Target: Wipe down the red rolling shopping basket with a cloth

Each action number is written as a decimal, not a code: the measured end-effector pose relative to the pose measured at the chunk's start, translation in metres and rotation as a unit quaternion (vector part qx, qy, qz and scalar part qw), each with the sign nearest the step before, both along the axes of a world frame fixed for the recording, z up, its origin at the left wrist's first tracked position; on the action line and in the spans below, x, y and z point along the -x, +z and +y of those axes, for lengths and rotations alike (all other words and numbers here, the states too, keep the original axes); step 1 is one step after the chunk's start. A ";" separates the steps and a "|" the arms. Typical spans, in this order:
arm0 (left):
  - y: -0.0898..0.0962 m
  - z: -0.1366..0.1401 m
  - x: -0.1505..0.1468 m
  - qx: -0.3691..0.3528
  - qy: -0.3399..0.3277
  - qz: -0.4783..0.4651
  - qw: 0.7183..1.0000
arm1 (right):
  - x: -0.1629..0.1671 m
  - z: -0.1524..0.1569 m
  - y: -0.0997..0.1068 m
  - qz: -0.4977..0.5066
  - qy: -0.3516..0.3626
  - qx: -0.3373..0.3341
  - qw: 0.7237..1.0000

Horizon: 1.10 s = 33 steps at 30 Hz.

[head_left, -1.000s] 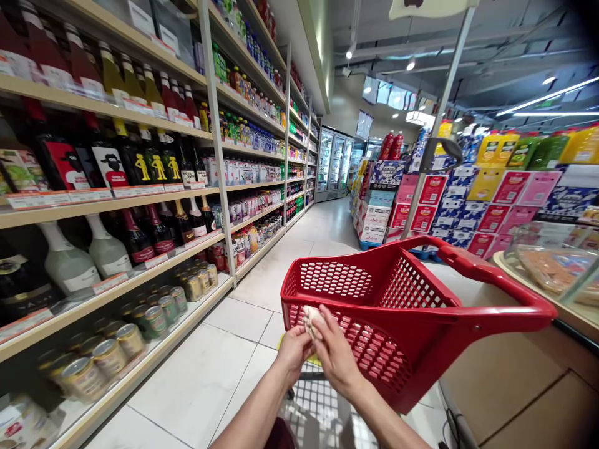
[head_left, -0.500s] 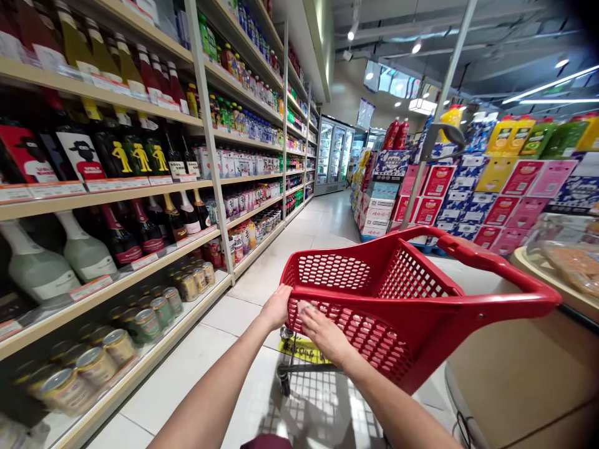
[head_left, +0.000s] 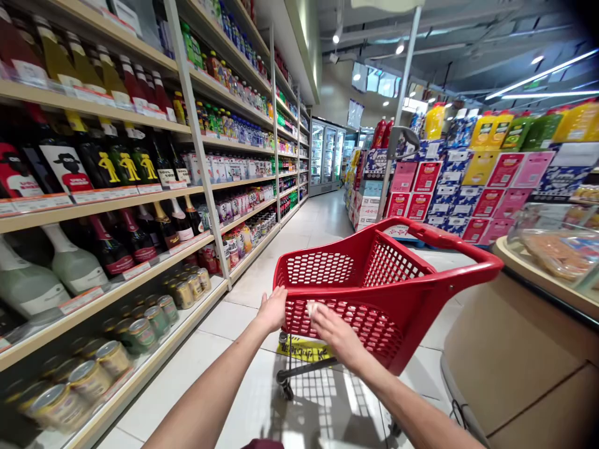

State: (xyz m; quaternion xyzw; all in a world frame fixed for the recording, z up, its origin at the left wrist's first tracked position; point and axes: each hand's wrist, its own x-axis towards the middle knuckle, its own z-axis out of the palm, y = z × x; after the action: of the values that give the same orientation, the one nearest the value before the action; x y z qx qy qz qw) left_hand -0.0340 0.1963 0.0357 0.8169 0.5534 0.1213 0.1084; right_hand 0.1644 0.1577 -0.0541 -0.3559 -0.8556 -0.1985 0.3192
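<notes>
A red plastic shopping cart (head_left: 421, 293) stands before me, its basket walls pierced with rows of holes. My left hand (head_left: 272, 310) is closed around the corner of the basket at its near left end. Against the perforated side wall, my right hand (head_left: 334, 332) presses a small whitish wipe (head_left: 312, 307), its fingers together over it. Most of the wipe is hidden under the fingers. Below the basket are a yellow sign with dark writing (head_left: 304, 350) and a caster wheel (head_left: 286, 388).
Shelves of bottles (head_left: 115, 249) and cans (head_left: 88, 374) run along the left. Tiled floor (head_left: 187, 386) leads down the aisle to glass-door fridges (head_left: 327, 149). Stacked drink cartons (head_left: 468, 193) stand behind the cart, and a rounded counter (head_left: 515, 337) is close on the right.
The cart has swung, its handle moving left and away from the right edge. My right hand has shifted slightly right and down along the side wall; my left hand keeps its hold.
</notes>
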 end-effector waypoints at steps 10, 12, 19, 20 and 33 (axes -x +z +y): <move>-0.001 -0.002 -0.068 -0.023 -0.059 0.046 0.997 | -0.047 -0.012 -0.014 0.041 -0.020 0.036 0.998; -0.002 -0.001 -0.066 -0.031 -0.052 0.048 0.997 | -0.053 -0.009 -0.010 0.055 -0.035 0.030 0.997; 0.006 -0.014 -0.060 -0.030 -0.031 0.074 0.996 | -0.050 -0.031 -0.013 0.042 -0.012 -0.014 0.999; 0.007 -0.017 -0.061 -0.031 -0.028 0.077 0.996 | -0.052 -0.036 -0.010 0.041 -0.010 -0.024 0.999; 0.010 -0.062 -0.106 -0.045 -0.041 0.127 0.990 | -0.090 -0.079 0.007 0.066 -0.059 0.003 0.996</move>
State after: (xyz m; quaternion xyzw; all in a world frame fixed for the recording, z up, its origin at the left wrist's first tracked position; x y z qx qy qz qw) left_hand 0.0723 0.1343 0.0454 0.8518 0.5226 0.0368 0.0055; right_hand 0.2543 0.0788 -0.0469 -0.4193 -0.8107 -0.1902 0.3617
